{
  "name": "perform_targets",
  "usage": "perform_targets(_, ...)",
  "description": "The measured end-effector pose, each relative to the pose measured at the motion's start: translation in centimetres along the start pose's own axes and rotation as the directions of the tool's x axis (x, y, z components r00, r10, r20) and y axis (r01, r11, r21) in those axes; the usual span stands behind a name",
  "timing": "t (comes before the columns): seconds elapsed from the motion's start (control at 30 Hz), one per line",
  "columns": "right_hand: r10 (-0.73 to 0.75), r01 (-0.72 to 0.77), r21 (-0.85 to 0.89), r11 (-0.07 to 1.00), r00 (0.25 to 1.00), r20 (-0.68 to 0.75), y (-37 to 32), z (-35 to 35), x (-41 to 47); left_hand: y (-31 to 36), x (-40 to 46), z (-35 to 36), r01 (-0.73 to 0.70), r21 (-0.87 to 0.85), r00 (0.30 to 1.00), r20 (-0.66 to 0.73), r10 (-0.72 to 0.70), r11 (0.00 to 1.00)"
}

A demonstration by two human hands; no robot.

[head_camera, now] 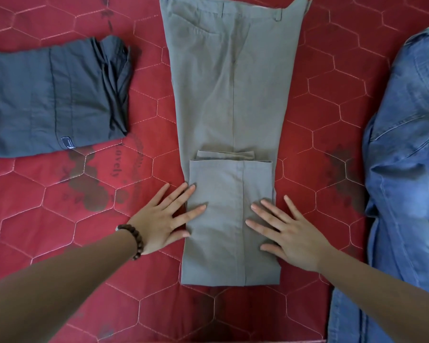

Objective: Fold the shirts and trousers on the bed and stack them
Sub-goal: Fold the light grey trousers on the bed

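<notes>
Two flat hands on the cloth: your left hand (164, 219) and right hand (289, 235) both lie with fingers spread and straight, each grip holding nothing, just pressing. Under them sit the khaki trousers (233, 100), running down the middle of the bed (60, 219) from the far edge toward the near edge, waistband away from you. The leg ends are already turned up over themselves, and you're smoothing that folded cuff section (223, 184), left fingertips on its left edge, right palm on its right half.

So this looks like the first fold being pressed flat. Next, I'd judge, you need to take the near folded edge with both hands and carry it up toward the waistband, keeping the side edges in line.

At the left edge lies a folded dark grey garment (50, 100), seemingly done. Along the right edge the blue jeans (404, 169) wait unfolded.

Writing: "Lovely" (117, 159) is printed on the red cover. A small tag (67, 142) on the grey garment is too small to read.
</notes>
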State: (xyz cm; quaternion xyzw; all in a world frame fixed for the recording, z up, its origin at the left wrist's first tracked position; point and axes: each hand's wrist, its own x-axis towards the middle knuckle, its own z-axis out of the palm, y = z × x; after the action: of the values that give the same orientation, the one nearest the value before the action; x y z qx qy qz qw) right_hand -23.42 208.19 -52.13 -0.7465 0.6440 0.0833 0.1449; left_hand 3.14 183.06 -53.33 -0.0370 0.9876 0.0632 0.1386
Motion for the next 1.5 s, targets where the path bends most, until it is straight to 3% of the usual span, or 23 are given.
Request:
perform_targets(0.17,-0.044,0.044,-0.086,0.995,0.999,0.008,3.5,-2.5,1.0,-1.4,1.0,-1.3,-0.178,0.055,0.983,-0.039,0.180,0.983)
perform_targets(0.27,-0.100,0.106,-0.092,0.990,0.993,0.063,3.9,-2.8,2.8,-0.5,2.2,-0.9,-0.218,-0.019,0.976,-0.025,0.218,0.976)
perform_targets(0.37,-0.096,0.094,0.036,0.995,0.995,0.041,3.5,-3.0,3.5,-0.8,2.4,-1.0,-0.178,-0.162,0.984,-0.033,0.175,0.970)
perform_targets(0.43,-0.059,0.046,0.243,0.969,0.997,0.043,3.5,-3.9,3.6,-0.8,2.7,-2.0,-0.150,-0.380,0.989,-0.064,0.136,0.913)
perform_targets(0.5,-0.005,-0.072,0.553,0.830,0.991,0.136,4.0,-5.5,4.2,-0.8,3.4,-4.0,0.000,-0.692,0.999,0.027,0.026,0.722)
perform_targets(0.53,0.063,-0.207,0.710,0.673,0.972,0.224,4.6,-6.8,4.8,-1.4,3.9,-5.6,0.138,-0.813,0.990,0.115,-0.077,0.566)
perform_targets(0.6,0.223,-0.434,0.873,0.223,0.894,0.388,6.4,-10.5,6.5,-3.4,5.7,-9.1,0.348,-0.917,0.907,0.276,-0.318,0.196)
perform_targets(0.63,0.310,-0.440,0.889,0.127,0.869,0.386,7.7,-11.7,7.4,-4.7,6.8,-10.6,0.365,-0.925,0.872,0.302,-0.385,0.103)
perform_targets(0.7,0.450,-0.396,0.917,0.047,0.828,0.334,10.1,-13.7,9.7,-7.1,9.5,-12.3,0.281,-0.957,0.850,0.282,-0.445,-0.071)
perform_targets(0.73,0.502,-0.387,0.922,-0.020,0.794,0.344,10.9,-14.2,10.8,-7.8,10.9,-12.5,0.239,-0.948,0.820,0.312,-0.479,-0.209)
perform_targets(0.8,0.574,-0.410,0.907,-0.096,0.722,0.387,11.6,-13.9,12.7,-8.6,13.2,-12.4,0.185,-0.854,0.738,0.448,-0.505,-0.487)
perform_targets(0.83,0.584,-0.436,0.892,-0.120,0.696,0.418,11.4,-13.3,13.5,-8.7,13.9,-11.8,0.168,-0.814,0.708,0.491,-0.507,-0.556)
perform_targets(0.87,0.588,-0.465,0.874,-0.143,0.670,0.453,11.4,-12.7,13.9,-8.7,14.4,-11.3,0.190,-0.805,0.689,0.518,-0.507,-0.562)
perform_targets(0.9,0.601,-0.470,0.869,-0.154,0.654,0.460,11.3,-12.2,14.2,-8.7,14.8,-11.0,0.237,-0.838,0.702,0.497,-0.510,-0.491)
perform_targets(0.97,0.657,-0.468,0.879,-0.093,0.634,0.408,11.1,-12.4,14.5,-8.8,15.2,-10.8,0.325,-0.937,0.725,0.335,-0.602,-0.130)
perform_targets(1.0,0.692,-0.449,0.891,-0.066,0.623,0.365,11.0,-12.6,14.6,-8.7,15.2,-11.2,0.327,-0.945,0.723,0.252,-0.644,-0.002)
perform_targets(1.07,0.752,-0.384,0.920,-0.075,0.585,0.305,10.4,-12.7,14.7,-8.6,15.3,-11.4,0.282,-0.955,0.706,0.143,-0.694,0.091)
perform_targets(1.17,0.789,-0.438,0.896,-0.071,0.525,0.319,9.0,-11.4,14.6,-7.8,15.3,-10.5,0.382,-0.913,0.676,0.172,-0.716,0.141)
perform_targets(1.27,0.788,-0.555,0.830,-0.045,0.491,0.371,7.3,-9.7,14.2,-6.1,14.5,-7.6,0.519,-0.850,0.624,0.304,-0.720,0.091)
perform_targets(1.4,0.770,-0.589,0.794,-0.149,0.434,0.467,6.3,-9.3,13.9,-5.2,14.0,-7.5,0.582,-0.813,0.542,0.379,-0.750,0.010)
perform_targets(1.5,0.665,-0.608,0.744,-0.279,0.437,0.606,6.0,-10.3,13.1,-5.2,13.0,-9.2,0.537,-0.832,0.595,0.490,-0.638,-0.139)
